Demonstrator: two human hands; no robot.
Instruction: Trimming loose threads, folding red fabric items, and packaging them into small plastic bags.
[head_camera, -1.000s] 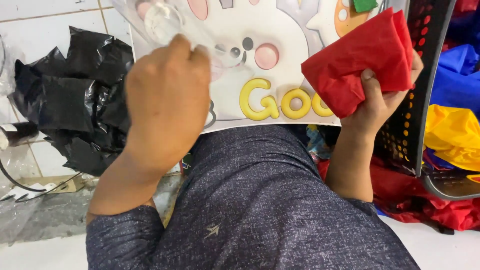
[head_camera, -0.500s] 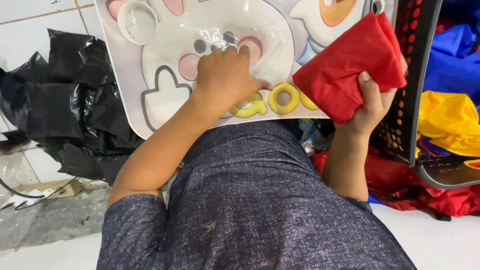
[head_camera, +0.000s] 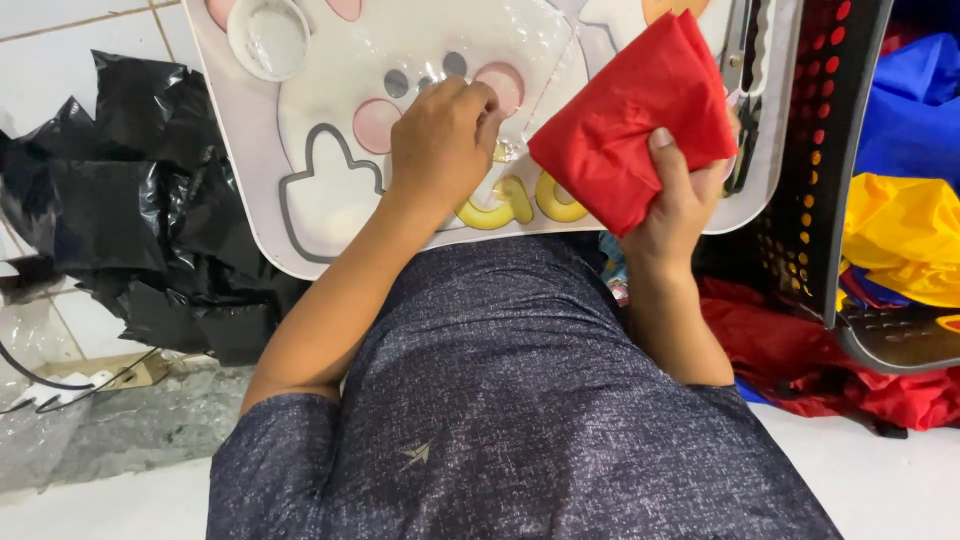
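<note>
My right hand grips a folded red cloth over the right side of a white cartoon-printed lap table. My left hand rests knuckles-up on the table's middle, its fingers curled onto a clear plastic bag that lies flat there. The bag's edge runs right up to the red cloth. Whether the fingers pinch the plastic is hidden. A small round white container stands at the table's far left corner.
Crumpled black plastic bags lie on the tiled floor at left. A black perforated basket stands at right with yellow, blue and red fabric around it. Scissors lie on the table's right edge.
My left hand came down from above the table onto its middle and now lies on the clear bag. The red cloth in my right hand shifted left, closer to the left hand.
</note>
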